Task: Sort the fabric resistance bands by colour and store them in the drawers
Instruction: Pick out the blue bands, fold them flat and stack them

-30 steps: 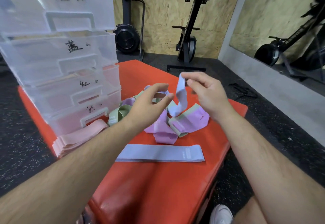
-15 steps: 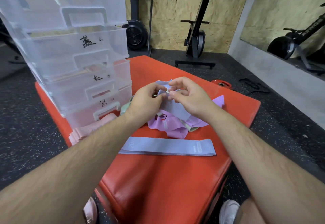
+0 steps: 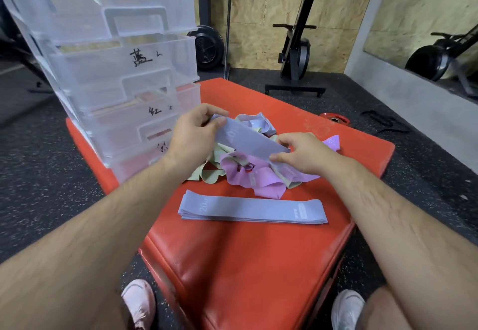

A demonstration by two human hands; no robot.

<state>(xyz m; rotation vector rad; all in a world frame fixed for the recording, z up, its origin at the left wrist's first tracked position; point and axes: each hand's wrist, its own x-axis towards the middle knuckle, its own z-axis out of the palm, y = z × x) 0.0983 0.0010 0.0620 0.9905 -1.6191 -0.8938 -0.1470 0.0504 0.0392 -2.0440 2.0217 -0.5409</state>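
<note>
Nearest, below the fingers, a folded blue stack [image 3: 252,208] is laid flat on the red pad [image 3: 245,265] | a blue band [image 3: 245,142] is pinched at both ends by the left hand [image 3: 192,135] and right hand [image 3: 302,155], its tips covered | under the fingers, a tangled pile [image 3: 248,177] is partly hidden | beyond the left fingers, the drawers [image 3: 124,71] are cut off, the lowest label obscured.

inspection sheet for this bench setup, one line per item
surface: red padded bench, bands and drawer unit on it
job's things: blue band held flat between both hands; folded blue stack nearest the person; tangled pile of purple, green, blue bands behind; drawer unit at left
clutter: red weight plate on floor
grips: left hand and right hand each pinch an end
cables: dark strap on floor, kind unclear
surroundings: exercise machine by chipboard wall
</note>
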